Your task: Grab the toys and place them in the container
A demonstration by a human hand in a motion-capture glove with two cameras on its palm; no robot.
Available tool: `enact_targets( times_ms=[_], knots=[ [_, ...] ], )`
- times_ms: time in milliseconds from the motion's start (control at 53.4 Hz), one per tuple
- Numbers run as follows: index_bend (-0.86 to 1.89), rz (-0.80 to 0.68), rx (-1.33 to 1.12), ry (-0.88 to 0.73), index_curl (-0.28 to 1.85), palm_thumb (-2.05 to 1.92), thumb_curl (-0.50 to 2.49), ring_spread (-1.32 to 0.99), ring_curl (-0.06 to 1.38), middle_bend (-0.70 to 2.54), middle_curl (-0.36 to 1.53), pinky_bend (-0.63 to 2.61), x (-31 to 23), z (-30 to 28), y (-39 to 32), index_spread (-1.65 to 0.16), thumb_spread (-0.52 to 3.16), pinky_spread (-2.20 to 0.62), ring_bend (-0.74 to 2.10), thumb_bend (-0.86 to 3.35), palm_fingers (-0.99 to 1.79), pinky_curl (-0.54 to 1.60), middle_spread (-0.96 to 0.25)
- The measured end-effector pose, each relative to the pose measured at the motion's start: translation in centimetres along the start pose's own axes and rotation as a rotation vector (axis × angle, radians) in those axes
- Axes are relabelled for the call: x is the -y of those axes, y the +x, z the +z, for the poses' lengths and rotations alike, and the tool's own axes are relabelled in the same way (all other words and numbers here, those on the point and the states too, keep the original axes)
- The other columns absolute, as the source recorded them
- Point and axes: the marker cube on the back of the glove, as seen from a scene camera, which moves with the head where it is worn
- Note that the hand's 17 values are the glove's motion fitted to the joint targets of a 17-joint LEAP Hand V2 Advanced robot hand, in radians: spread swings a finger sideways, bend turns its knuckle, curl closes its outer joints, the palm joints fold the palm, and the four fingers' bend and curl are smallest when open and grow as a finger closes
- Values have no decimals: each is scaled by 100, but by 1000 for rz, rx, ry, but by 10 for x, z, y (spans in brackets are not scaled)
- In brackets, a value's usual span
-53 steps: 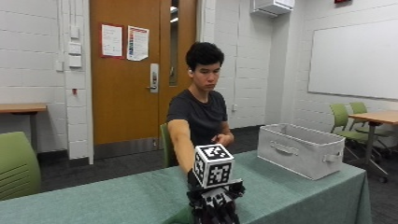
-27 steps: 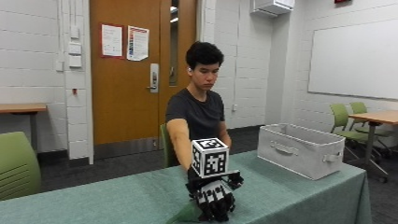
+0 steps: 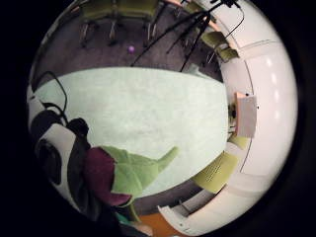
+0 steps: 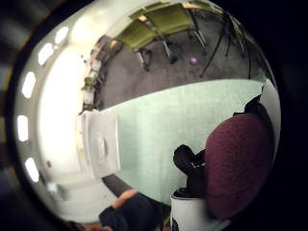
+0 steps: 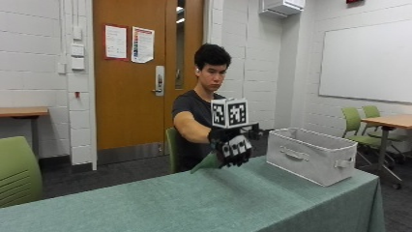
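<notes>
The black-gloved right hand (image 5: 231, 147) is up in the air above the green-clothed bench (image 5: 212, 203), its fingers (image 5: 237, 151) curled round a soft plush toy with a dark maroon round body and green pointed leaves (image 3: 126, 173). From the outside, a green leaf tip pokes out below the glove, on the side away from the pale grey fabric container with a handle slot (image 5: 312, 154). That container stands on the bench, well apart from the hand, near the bench's far end. The toy hangs clear of the bench, pressed close against the palm, its maroon body bulging large beside the thumb.
</notes>
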Motion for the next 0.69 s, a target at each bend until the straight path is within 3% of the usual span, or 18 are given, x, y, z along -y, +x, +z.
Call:
enact_targets(
  times_ms=[318,468,561,693],
  knots=[
    [71,-260,51,149,77,51,76,-38,54,103,58,76,-32,-119,-149,-25,49,-44,115,12,124,38,-29],
    [71,-486,103,207,78,50,81,-37,54,104,58,77,-66,-156,-260,-24,44,-44,116,11,123,38,-28],
    [72,-724,130,227,78,50,84,-37,54,105,58,78,-87,-171,-322,-24,42,-44,116,10,123,38,-28],
    [71,-666,86,227,79,50,88,-37,53,105,58,78,-103,-177,-431,-24,40,-44,117,9,122,38,-28]
  ],
)
